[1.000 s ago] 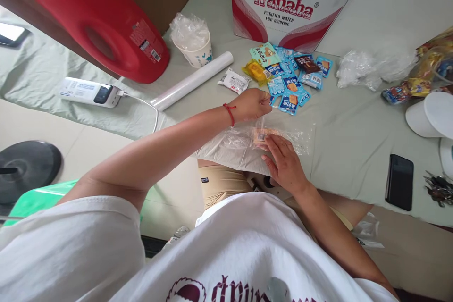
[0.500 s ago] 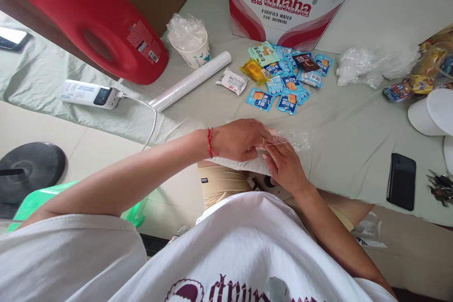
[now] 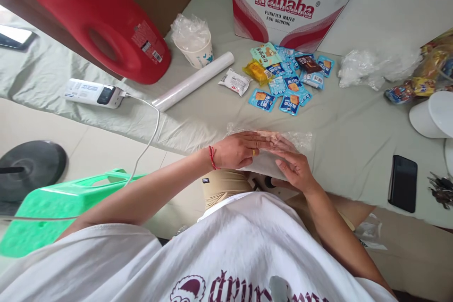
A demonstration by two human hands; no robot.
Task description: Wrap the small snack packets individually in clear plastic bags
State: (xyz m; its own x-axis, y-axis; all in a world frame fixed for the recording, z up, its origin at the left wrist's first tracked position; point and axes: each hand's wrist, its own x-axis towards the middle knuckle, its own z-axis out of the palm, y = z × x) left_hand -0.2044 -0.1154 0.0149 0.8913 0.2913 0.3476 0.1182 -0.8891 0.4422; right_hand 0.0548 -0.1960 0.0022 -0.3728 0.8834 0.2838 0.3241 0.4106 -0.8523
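Orange-pink packet [image 3: 268, 134], blue sachets [image 3: 290, 103], yellow packet [image 3: 257, 72], red bottle [image 3: 120, 15], red-and-white carton [image 3: 288, 15]

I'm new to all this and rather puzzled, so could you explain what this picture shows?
There's no machine: you see a human left hand and right hand, both bare. The camera is worn on the head, looking forward and down. Both hands touch clear film with an orange-pink packet showing through; whether either grips it, I can't tell. Beyond them, the cloth-covered table bears snack packets, a shiny roll, a paper cup and a printed carton.
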